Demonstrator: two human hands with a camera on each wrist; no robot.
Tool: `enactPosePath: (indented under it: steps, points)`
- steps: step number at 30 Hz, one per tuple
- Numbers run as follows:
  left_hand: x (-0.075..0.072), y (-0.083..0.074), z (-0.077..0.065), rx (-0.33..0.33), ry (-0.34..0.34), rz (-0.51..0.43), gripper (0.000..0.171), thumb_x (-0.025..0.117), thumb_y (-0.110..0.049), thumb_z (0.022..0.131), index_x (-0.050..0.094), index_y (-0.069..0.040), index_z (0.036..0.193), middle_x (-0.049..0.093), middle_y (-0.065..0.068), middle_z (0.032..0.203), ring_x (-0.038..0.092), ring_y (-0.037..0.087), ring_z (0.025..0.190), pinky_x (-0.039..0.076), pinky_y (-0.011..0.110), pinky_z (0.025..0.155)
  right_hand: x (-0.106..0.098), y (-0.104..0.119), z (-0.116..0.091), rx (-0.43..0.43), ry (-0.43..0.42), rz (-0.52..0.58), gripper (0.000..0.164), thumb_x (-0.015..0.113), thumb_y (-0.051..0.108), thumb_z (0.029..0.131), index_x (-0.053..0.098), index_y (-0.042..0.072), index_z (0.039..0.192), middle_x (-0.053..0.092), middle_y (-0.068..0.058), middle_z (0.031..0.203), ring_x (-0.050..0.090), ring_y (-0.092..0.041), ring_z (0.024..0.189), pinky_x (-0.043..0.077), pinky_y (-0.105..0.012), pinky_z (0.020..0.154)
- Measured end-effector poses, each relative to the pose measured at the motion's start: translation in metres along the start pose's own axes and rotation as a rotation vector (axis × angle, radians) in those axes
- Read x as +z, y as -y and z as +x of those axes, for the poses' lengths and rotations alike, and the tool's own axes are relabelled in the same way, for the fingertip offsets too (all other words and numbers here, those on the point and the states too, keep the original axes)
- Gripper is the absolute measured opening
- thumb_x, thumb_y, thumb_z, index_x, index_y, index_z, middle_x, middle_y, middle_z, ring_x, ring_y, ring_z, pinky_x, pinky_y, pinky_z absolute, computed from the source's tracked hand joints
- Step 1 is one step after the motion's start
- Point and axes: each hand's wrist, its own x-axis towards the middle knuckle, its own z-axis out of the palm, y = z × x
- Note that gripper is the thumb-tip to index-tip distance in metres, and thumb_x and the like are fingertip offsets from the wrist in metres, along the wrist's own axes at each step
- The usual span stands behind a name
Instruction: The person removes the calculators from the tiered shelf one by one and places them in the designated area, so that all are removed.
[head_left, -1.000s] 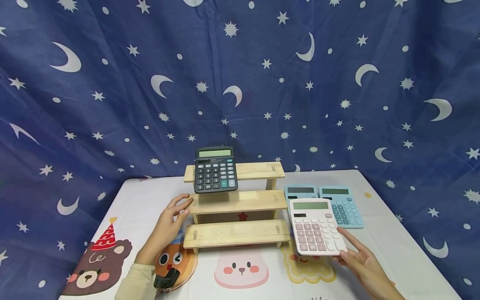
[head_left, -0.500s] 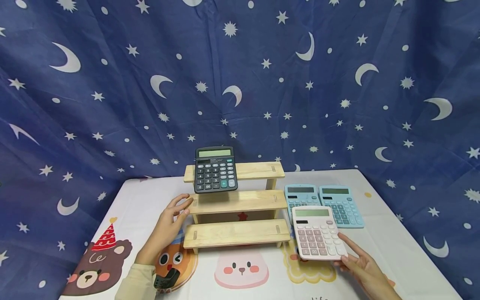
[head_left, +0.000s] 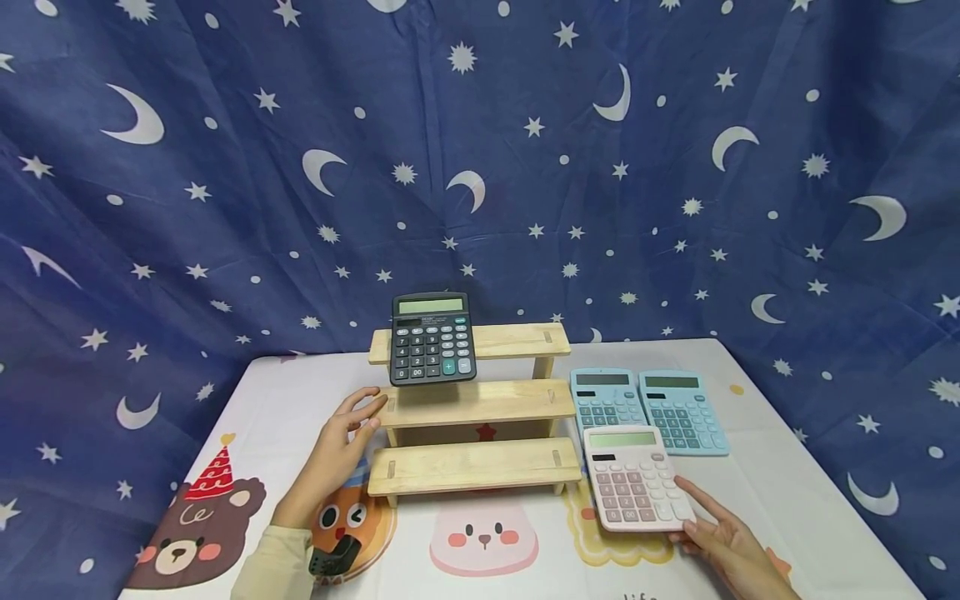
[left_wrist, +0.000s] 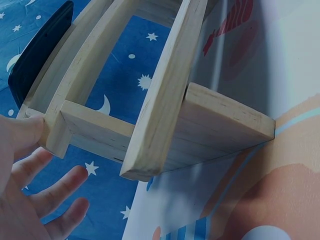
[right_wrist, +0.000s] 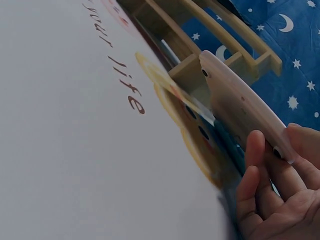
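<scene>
My right hand pinches a white-and-pink calculator by its lower right corner. The right wrist view shows the back of this calculator raised off the tablecloth, thumb on one face and fingers on the other. In the head view it overlaps the lower part of a light blue calculator; a second light blue calculator lies to the right. My left hand touches the left end of a three-tier wooden shelf at the middle board, other fingers spread loosely. A black calculator leans on the top tier, left side.
The white tablecloth carries printed cartoon figures, with a bear at the left. A dark blue curtain with moons and stars hangs right behind the table. The shelf's bottom board stands low above the cloth.
My right hand has brought the white-and-pink calculator down and toward me, uncovering more of the light blue calculator behind it. My left hand stays at the shelf.
</scene>
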Motion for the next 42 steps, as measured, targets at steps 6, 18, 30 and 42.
enactPosePath:
  steps: [6,18,30,42]
  points:
    - [0.002,0.002,0.001,0.007,0.001,-0.006,0.038,0.055,-0.013,0.104,0.058,0.003,0.139,0.047,0.024,0.151,0.046,0.048,0.138,0.048,0.065,0.096,-0.008,-0.001,0.000,0.071,0.038,0.036,0.048,0.050,0.019,0.107,0.045,0.064,0.122,0.071,0.010,0.113,0.069,0.000,0.099,0.057,-0.020,0.086]
    - [0.001,0.003,-0.001,0.009,-0.006,-0.001,0.038,0.055,-0.013,0.104,0.058,0.004,0.139,0.047,0.025,0.151,0.045,0.048,0.139,0.048,0.063,0.096,-0.015,-0.002,0.001,0.095,0.096,0.006,0.048,0.049,0.021,0.108,0.045,0.067,0.120,0.077,0.004,0.107,0.069,-0.001,0.097,0.058,-0.021,0.085]
    - [0.001,0.002,-0.001,0.016,-0.005,0.009,0.038,0.054,-0.013,0.105,0.058,0.003,0.139,0.047,0.023,0.152,0.045,0.049,0.139,0.048,0.067,0.097,-0.017,0.005,0.000,0.183,0.044,-0.203,0.073,0.049,0.031,0.108,0.005,0.019,0.164,0.069,0.003,0.120,0.070,-0.006,0.101,0.059,-0.026,0.084]
    - [0.002,0.004,0.000,0.021,-0.007,0.010,0.038,0.054,-0.013,0.105,0.059,0.003,0.139,0.048,0.021,0.151,0.046,0.048,0.139,0.048,0.067,0.097,-0.025,0.016,-0.004,0.246,0.104,-0.276,0.077,0.040,0.035,0.110,-0.004,-0.005,0.158,0.049,-0.024,0.149,0.068,-0.015,0.111,0.058,-0.031,0.087]
